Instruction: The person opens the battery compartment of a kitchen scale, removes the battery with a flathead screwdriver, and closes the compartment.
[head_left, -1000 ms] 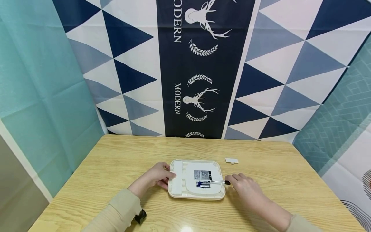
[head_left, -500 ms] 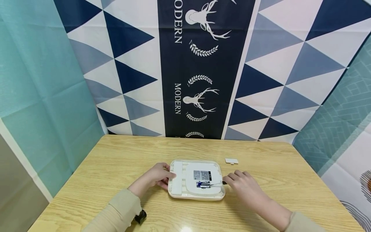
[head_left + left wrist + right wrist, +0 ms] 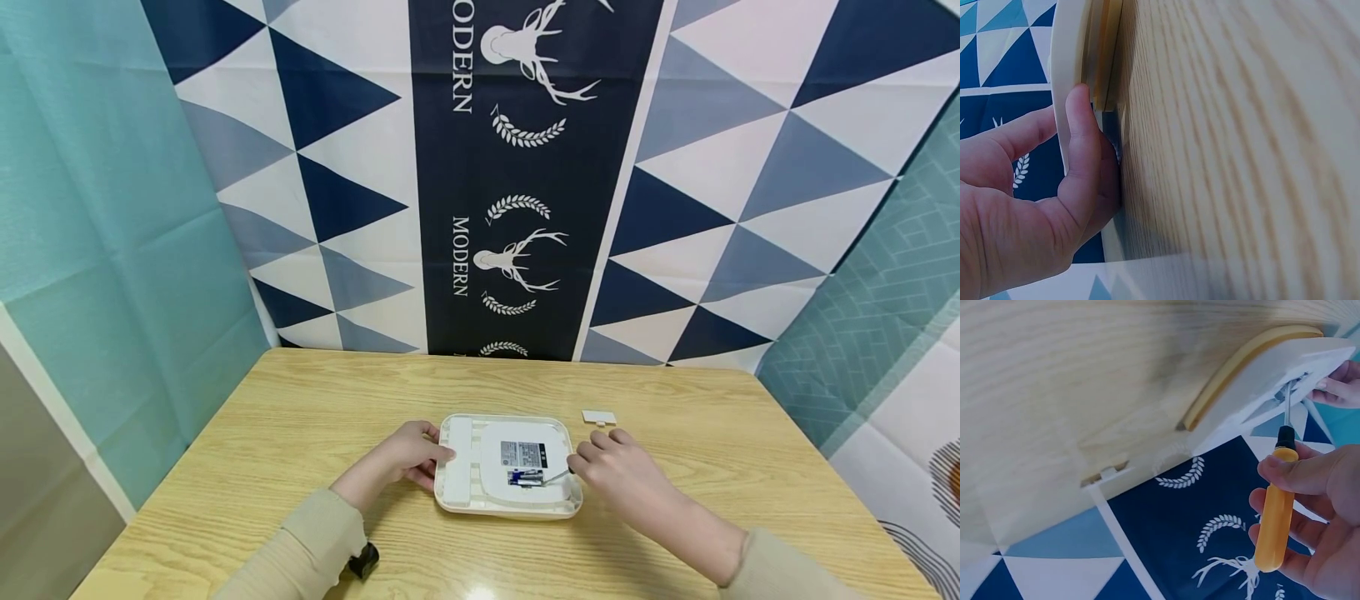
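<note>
A white rectangular device (image 3: 476, 500) with rounded corners lies on the table, its underside with a printed label facing up. Blue and silver batteries (image 3: 525, 477) sit in its small compartment. My left hand (image 3: 408, 454) grips the left edge, thumb on top, fingers beneath; in the left wrist view fingers (image 3: 1082, 150) press the rim. My right hand (image 3: 622, 471) holds a screwdriver (image 3: 1274, 525) by its orange handle, thumb against fingers. Its metal shaft (image 3: 1287, 403) slants down to the compartment, the tip right at the batteries' right end.
A small white cover with a tab (image 3: 599, 417) lies on the wooden table (image 3: 337, 392) behind and right of the device. A black object (image 3: 364, 561) shows beside my left sleeve. Patterned cloth (image 3: 510, 175) hangs behind the table.
My right hand has moved slightly left and up, tilting the screwdriver so that its shaft slants more steeply at the batteries. The left hand and the device have stayed put.
</note>
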{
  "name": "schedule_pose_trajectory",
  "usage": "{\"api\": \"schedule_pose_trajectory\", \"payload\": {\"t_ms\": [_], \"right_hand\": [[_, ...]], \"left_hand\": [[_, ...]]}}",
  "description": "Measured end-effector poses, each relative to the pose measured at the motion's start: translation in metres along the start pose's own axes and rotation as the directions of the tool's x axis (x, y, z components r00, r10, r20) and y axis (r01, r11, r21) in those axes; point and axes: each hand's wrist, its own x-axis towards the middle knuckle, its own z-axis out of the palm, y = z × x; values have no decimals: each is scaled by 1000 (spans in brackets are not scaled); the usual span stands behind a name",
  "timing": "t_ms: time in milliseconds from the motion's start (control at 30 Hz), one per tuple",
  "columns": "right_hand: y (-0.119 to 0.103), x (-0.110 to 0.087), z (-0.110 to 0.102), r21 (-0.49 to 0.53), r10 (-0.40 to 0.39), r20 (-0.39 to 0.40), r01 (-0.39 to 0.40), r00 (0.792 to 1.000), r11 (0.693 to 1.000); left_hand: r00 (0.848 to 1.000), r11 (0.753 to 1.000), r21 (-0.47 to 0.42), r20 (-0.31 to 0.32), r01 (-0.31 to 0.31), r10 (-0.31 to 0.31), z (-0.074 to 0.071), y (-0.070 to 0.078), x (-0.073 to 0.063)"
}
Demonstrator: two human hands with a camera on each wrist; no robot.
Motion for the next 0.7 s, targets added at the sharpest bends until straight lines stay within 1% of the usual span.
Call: {"api": "schedule_pose_trajectory", "payload": {"t_ms": [100, 300, 433, 700], "right_hand": [[0, 4, -1, -25, -18, -1, 18, 1000, 1000], [0, 15, -8, -96, -65, 55, 71, 996, 993], [-2, 21, -13, -116, -91, 87, 101, 992, 988], [-3, 26, -15, -139, -96, 128, 113, 987, 984]], "left_hand": [[1000, 1000, 2, 1, 3, -3, 0, 0, 1], [1000, 1000, 3, 6, -5, 5, -1, -1, 2], [1000, 1000, -1, 9, -3, 3, -2, -1, 2], [1000, 1000, -3, 14, -14, 14, -2, -1, 2]]}}
